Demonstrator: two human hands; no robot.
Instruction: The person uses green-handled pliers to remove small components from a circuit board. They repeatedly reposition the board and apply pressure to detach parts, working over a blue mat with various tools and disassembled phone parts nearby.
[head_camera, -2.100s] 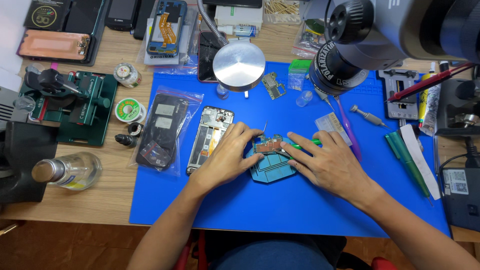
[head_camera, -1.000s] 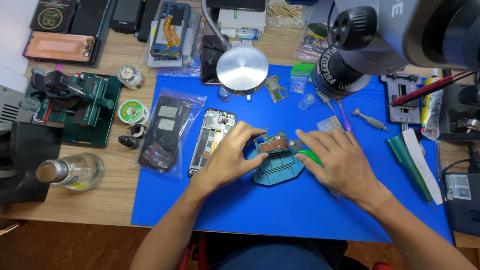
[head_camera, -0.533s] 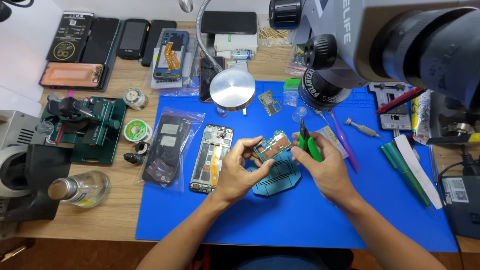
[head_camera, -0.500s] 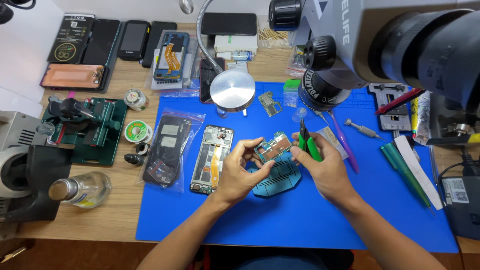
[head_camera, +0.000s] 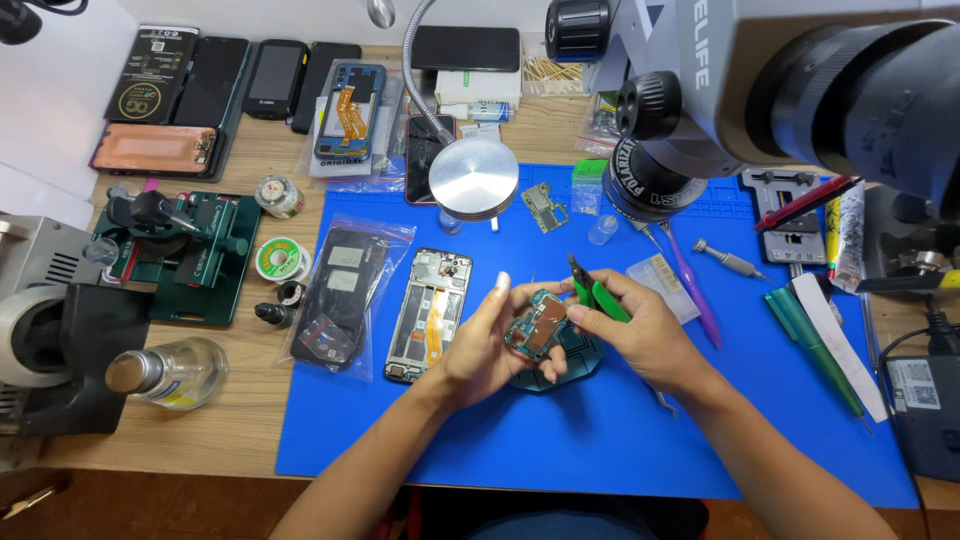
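2 hands (head_camera: 490, 345) (head_camera: 640, 330) on circuit board (head_camera: 537, 325), green-handled cutters (head_camera: 598, 295) in right.

Single head-worn view, looking steeply down onto the blue mat (head_camera: 600, 440) from close above. Microscope (head_camera: 800, 90) crowds the upper right corner. No second view.

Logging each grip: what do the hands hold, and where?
Left hand holds circuit board by its edges; right hand holds green-handled cutters by the handles.

Opened phone (head_camera: 428, 315) lies left of the circuit board (head_camera: 537, 326), probably above the holder (head_camera: 560, 362)
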